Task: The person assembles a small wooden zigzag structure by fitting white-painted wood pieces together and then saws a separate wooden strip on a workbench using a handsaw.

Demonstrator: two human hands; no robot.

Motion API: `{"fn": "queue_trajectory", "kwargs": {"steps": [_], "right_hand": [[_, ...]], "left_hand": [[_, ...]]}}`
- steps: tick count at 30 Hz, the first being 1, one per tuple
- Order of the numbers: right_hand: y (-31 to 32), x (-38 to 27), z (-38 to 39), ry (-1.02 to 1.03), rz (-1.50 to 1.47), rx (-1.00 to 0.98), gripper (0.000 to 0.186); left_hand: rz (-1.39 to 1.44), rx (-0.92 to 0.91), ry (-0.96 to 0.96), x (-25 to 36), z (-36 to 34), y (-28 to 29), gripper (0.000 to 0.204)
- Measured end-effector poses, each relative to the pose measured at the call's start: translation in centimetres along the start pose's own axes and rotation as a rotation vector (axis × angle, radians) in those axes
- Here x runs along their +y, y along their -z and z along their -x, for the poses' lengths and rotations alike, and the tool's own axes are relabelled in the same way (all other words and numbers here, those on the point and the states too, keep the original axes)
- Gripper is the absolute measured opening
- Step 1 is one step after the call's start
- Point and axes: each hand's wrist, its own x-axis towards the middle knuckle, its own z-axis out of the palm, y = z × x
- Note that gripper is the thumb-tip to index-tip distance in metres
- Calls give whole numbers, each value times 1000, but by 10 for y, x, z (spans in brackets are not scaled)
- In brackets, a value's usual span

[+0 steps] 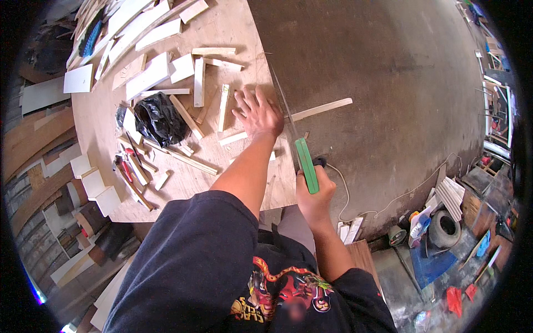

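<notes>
My left hand [259, 114] lies with spread fingers over a pale wooden strip [322, 108] that juts past the edge of the plywood tabletop [94, 116]. My right hand [315, 194] is closed around the green handle [305, 164] of a saw, whose blade [282, 97] runs along that edge, just right of my left hand. Short white-painted and bare wood offcuts [199, 82] are scattered to the left, beside a crumpled black plastic bag [161, 119] and red-handled pliers [126, 171].
Stacked boards [150, 22] lie at the far left of the tabletop, with more sheets and timber [44, 166] beyond it. Brown floor extends to the right, crossed by a cable [377, 213]. Tires [444, 230] and mixed clutter sit at the lower right.
</notes>
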Motion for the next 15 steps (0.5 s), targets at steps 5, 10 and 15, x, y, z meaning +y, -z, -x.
{"fn": "queue_trajectory", "kwargs": {"steps": [5, 10, 15], "right_hand": [[11, 7, 22, 102, 67, 34, 16], [-5, 11, 0, 24, 12, 23, 17], [6, 14, 20, 136, 74, 40, 16]], "left_hand": [[16, -39, 23, 0, -2, 7, 58], [-17, -46, 9, 0, -1, 4, 59], [39, -33, 17, 1, -2, 5, 60]]}}
